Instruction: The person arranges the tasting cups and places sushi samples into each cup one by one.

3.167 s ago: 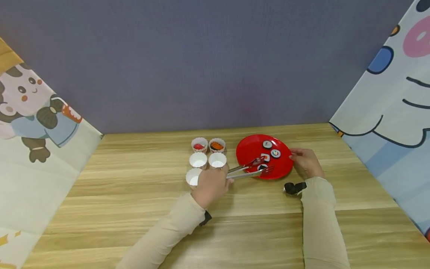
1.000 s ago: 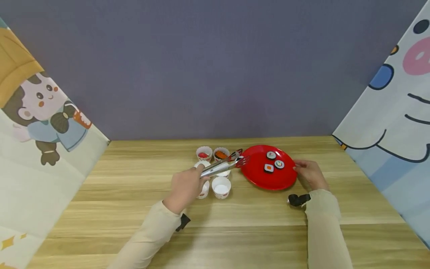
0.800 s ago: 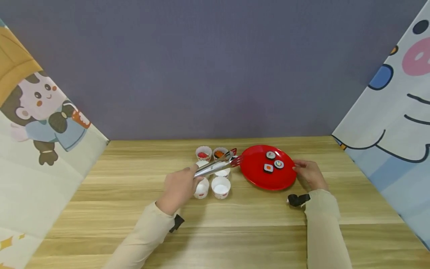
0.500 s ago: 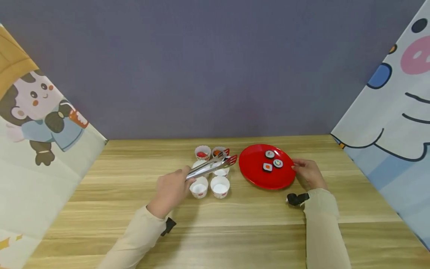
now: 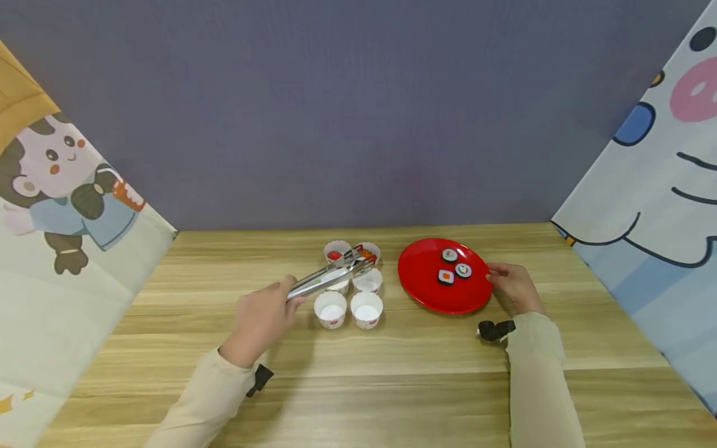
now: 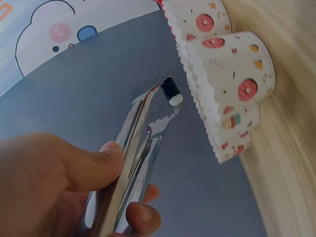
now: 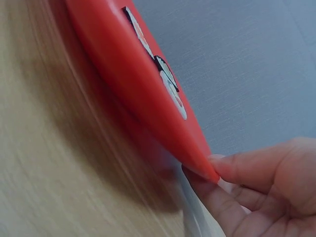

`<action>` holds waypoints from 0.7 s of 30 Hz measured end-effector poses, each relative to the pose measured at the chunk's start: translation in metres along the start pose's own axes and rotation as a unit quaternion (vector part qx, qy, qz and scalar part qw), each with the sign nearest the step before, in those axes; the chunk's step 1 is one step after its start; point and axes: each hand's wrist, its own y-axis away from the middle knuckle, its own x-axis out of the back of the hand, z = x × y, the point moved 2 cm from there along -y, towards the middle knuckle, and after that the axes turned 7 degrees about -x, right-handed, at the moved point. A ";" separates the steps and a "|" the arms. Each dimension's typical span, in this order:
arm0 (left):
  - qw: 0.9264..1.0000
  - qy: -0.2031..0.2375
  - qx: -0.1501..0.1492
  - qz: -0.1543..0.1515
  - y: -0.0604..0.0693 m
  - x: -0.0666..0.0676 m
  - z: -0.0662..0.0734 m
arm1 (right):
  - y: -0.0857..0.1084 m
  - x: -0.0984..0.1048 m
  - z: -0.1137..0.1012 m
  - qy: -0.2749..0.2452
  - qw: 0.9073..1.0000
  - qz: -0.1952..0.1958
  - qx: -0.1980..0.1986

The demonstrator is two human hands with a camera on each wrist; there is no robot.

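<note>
Left hand [image 5: 263,320] has fingers curled round the tongs [image 5: 313,284], tips a little apart with one roll [image 6: 171,90] pinched between them; from my end the roll sits just above the rims of the cups [image 5: 366,320]; right hand [image 5: 516,289] pinches the edge of the plate [image 5: 420,286] between thumb and fingers; to do this well I'd hold the squeeze firm and even so the roll can't twist out, carry the tips clear of the rims since the cups look light, and leave the plate steady; counts: one tongs, one plate, six cups in two columns of three, three rolls [image 5: 445,277] on the plate plus the pinched one, one red piece [image 5: 334,256] back left, one orange piece [image 5: 366,253] back right; middle left cup part hidden, contents I can't tell.
</note>
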 end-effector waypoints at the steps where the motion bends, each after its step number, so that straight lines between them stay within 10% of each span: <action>1: 1.000 0.000 0.000 0.000 0.001 0.001 -0.002 | 0.000 0.000 0.000 0.001 1.000 -0.001 0.000; 21: 0.999 0.007 0.028 -0.023 0.020 0.008 -0.023 | 0.001 0.000 0.000 0.013 1.000 0.001 0.005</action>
